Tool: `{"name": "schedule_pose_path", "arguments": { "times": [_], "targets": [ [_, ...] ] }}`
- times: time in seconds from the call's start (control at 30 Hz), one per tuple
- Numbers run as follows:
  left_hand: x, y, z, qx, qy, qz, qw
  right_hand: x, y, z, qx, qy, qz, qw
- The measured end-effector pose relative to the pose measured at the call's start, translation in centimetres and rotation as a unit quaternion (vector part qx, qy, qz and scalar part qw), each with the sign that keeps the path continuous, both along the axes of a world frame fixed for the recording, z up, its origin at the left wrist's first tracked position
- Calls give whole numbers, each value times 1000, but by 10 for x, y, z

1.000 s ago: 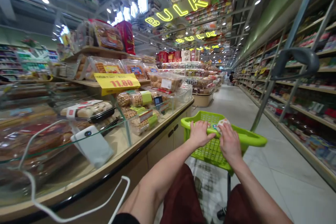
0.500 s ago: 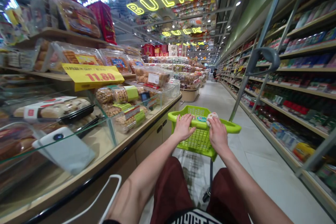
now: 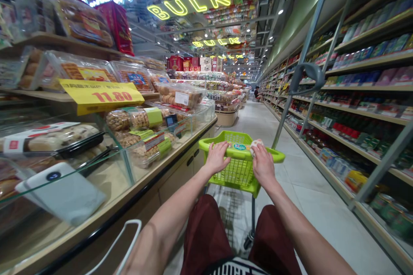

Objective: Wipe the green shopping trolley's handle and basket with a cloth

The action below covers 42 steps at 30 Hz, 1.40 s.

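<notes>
Both hands rest on the near rim of a green shopping cart [image 3: 237,176], in front of my knees. My left hand [image 3: 217,157] lies over the rim on its left part, fingers bent over the green edge. Toward the rim's right part, my right hand [image 3: 263,164] is closed on a white and pink crumpled cloth [image 3: 257,143], pressed against the cart. Between the hands a small blue-green label [image 3: 239,147] shows on the rim. Nothing is visible inside the basket through its mesh.
Left, a glass-fronted counter [image 3: 167,161] holds packaged pastries and a yellow price sign [image 3: 103,96]. Right stand long stocked shelves [image 3: 368,111] and a slanted metal pole with a grey handle [image 3: 306,79]. A seated person [image 3: 257,94] is far down the aisle.
The counter and its goods have shifted left and nearer in the view. Both hands keep their hold on the cart, which now appears slightly further left.
</notes>
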<state>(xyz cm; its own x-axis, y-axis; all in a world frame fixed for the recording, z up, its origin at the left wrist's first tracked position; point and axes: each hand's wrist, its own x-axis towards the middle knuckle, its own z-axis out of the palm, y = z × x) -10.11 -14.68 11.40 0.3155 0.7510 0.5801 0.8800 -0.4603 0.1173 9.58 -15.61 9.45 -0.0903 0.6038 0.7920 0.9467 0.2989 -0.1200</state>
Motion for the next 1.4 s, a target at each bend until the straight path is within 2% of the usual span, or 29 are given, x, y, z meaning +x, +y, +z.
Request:
{"name": "schedule_pose_path", "arguments": {
  "times": [0.1, 0.2, 0.27, 0.37, 0.47, 0.53, 0.63, 0.73, 0.8, 0.9, 0.97, 1.1, 1.23, 1.4],
  "targets": [
    [0, 2, 0, -5, 5, 0, 1000, -28, -2, 5, -23, -19, 41, 999],
    [-1, 2, -1, -5, 18, 3, 1000, -36, -5, 7, -33, -32, 72, 996],
    [-1, 1, -3, 4, 17, 24, 1000, -25, -6, 6, -30, -23, 68, 997],
    [-2, 0, -7, 14, 4, 63, 998, 3, -6, 3, -26, 14, 21, 999],
    [-4, 0, -10, 4, 0, 63, 998, 14, -5, 3, -32, 37, -10, 999],
    [-4, 0, -11, -5, -7, 54, 999, 3, -5, 5, -41, 34, -2, 999],
    [-4, 0, -9, -9, -33, 38, 999, -30, -4, 10, -57, 10, 43, 997],
    [2, -2, -1, 7, -80, 6, 997, -56, -3, 14, -62, -2, 91, 994],
    [12, -5, 7, 18, -106, -37, 994, -62, -2, 16, -59, 24, 93, 994],
    [31, -9, 19, -4, -115, -112, 987, -57, -2, 19, -76, 70, 82, 991],
    [42, -9, 24, -33, -123, -122, 984, -48, -4, 20, -96, 69, 93, 989],
    [53, -6, 25, -60, -144, -55, 986, -20, -9, 15, -93, 48, 125, 987],
    [59, -6, 19, -24, -98, 3, 995, 3, -5, 1, -52, 57, 107, 991],
    [62, -9, 14, 26, -39, -3, 999, 6, 3, -12, -18, 27, 68, 997]
  ]
}}
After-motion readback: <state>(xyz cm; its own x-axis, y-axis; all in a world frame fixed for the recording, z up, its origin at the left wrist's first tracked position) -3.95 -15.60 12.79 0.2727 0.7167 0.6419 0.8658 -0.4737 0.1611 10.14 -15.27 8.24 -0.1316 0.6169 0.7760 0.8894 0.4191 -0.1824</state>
